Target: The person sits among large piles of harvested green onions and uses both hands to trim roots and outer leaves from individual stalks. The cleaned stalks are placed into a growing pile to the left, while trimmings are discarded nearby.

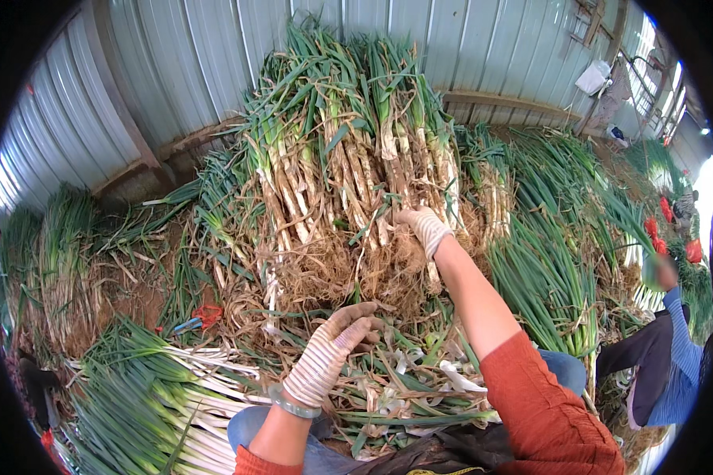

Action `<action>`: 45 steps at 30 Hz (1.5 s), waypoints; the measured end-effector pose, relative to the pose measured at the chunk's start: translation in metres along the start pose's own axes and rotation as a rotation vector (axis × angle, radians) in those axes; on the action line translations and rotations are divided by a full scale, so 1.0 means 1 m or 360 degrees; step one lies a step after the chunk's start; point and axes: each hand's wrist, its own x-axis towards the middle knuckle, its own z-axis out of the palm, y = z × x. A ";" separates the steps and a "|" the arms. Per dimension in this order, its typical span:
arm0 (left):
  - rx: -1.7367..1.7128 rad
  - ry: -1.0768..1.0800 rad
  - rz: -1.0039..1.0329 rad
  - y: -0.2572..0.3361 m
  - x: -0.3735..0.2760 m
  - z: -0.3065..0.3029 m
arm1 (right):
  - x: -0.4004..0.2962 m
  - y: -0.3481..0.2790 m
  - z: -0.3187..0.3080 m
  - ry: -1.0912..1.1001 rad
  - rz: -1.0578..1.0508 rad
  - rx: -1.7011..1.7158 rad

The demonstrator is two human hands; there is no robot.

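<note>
Unpeeled green onions [344,172] with brown outer skins and tangled roots stand leaning in a large pile against the metal wall. My right hand [423,228], in a striped work glove, reaches into the lower right part of that pile, among the stalks just above the roots; its fingertips are partly hidden, so a grip cannot be confirmed. Below the roots is my left hand [341,341], also gloved, with fingers slightly bent and nothing seen in it. Peeled green onions [214,409] with white stalks lie in a heap at lower left.
Loose skins and leaves [404,386] cover the ground before me. A red mesh [208,314] and a blue object lie left of the pile. More green onions [546,279] lie to the right, where a person in a blue striped sleeve [677,314] sits. Corrugated metal wall [214,53] stands behind.
</note>
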 end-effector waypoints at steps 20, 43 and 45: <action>-0.0132 0.0399 0.0064 -0.040 0.044 -0.024 | -0.347 0.062 0.032 -0.0612 0.0106 0.0338; -0.1004 0.0331 0.0644 -0.007 -0.008 -0.053 | -0.297 0.040 0.097 -0.0171 -0.0904 -0.0833; -0.1087 0.0150 0.0687 -0.002 -0.005 -0.039 | -0.264 0.026 0.113 -0.0284 -0.0775 -0.0387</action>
